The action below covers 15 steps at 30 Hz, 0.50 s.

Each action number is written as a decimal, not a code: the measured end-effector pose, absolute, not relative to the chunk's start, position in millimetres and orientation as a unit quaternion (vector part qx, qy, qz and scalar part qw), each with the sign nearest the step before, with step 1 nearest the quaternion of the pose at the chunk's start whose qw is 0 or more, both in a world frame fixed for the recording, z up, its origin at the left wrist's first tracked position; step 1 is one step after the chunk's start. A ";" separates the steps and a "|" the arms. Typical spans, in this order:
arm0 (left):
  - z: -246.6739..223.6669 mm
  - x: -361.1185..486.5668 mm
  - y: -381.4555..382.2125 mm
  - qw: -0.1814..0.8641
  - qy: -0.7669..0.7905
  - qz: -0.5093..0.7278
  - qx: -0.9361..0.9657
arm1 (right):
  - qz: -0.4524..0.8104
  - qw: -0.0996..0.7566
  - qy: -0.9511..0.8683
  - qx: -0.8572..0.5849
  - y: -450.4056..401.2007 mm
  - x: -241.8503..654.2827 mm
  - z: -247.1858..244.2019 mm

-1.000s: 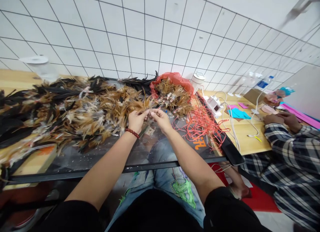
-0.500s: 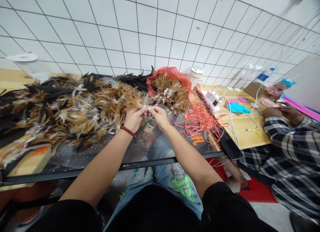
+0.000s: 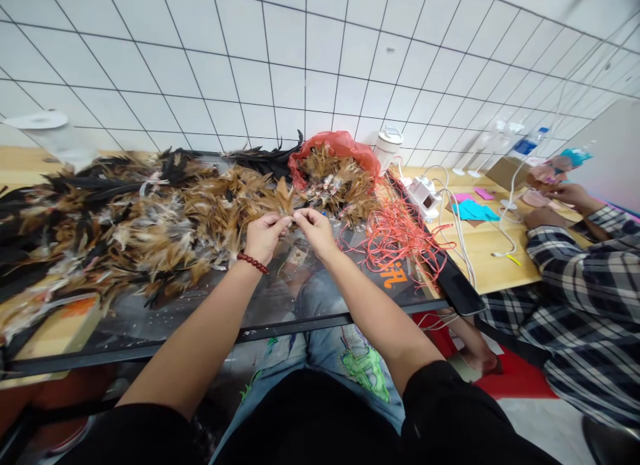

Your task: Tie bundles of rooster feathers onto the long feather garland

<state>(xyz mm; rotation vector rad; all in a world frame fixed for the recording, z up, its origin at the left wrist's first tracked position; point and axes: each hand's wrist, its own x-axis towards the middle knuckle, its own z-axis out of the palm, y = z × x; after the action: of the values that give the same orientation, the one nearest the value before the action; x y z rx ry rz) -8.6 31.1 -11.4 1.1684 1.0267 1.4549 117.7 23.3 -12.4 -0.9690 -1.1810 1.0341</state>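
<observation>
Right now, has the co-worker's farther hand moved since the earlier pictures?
Yes: against the cardboard box, the co-worker's farther hand is now higher in the picture.

Shows one orange Chinese character (image 3: 393, 277), perhaps 讯, near the right end of the dark work surface (image 3: 140, 328); is too small to read on the blue label (image 3: 524, 147).

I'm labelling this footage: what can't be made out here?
Head view:
What, if anything, the bare left hand and bare right hand hold: too small, covered by fingers.
Bottom of the translucent red plastic bag: behind brown feathers.
Rest of the black-and-white plaid shirt: cut by right edge.
</observation>
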 end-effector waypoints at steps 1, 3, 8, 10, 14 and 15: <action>-12.4 -8.7 31.6 0.436 0.432 0.598 0.515 | 0.449 0.605 -0.512 -0.412 22.5 117.4 -11.2; -13.5 -9.1 32.3 0.341 0.443 0.598 0.574 | 0.455 0.602 -0.518 -0.403 21.9 116.9 -10.3; -16.3 -9.8 34.1 0.239 0.457 0.588 0.623 | 0.445 0.589 -0.527 -0.421 28.8 115.4 -16.9; -18.6 -9.9 34.8 0.238 0.457 0.583 0.628 | 0.430 0.591 -0.530 -0.430 32.4 115.5 -19.8; -20.9 -9.2 34.8 0.257 0.479 0.573 0.613 | 0.421 0.592 -0.529 -0.439 34.2 116.3 -20.5; -20.7 -8.9 34.6 0.262 0.479 0.575 0.610 | 0.421 0.595 -0.530 -0.434 33.4 116.1 -20.0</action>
<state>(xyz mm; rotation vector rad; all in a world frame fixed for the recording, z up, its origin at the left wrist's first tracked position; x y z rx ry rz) -8.9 34.6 -20.7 1.6500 1.2964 1.5548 116.1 33.4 -20.0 -1.0081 -1.2304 0.9783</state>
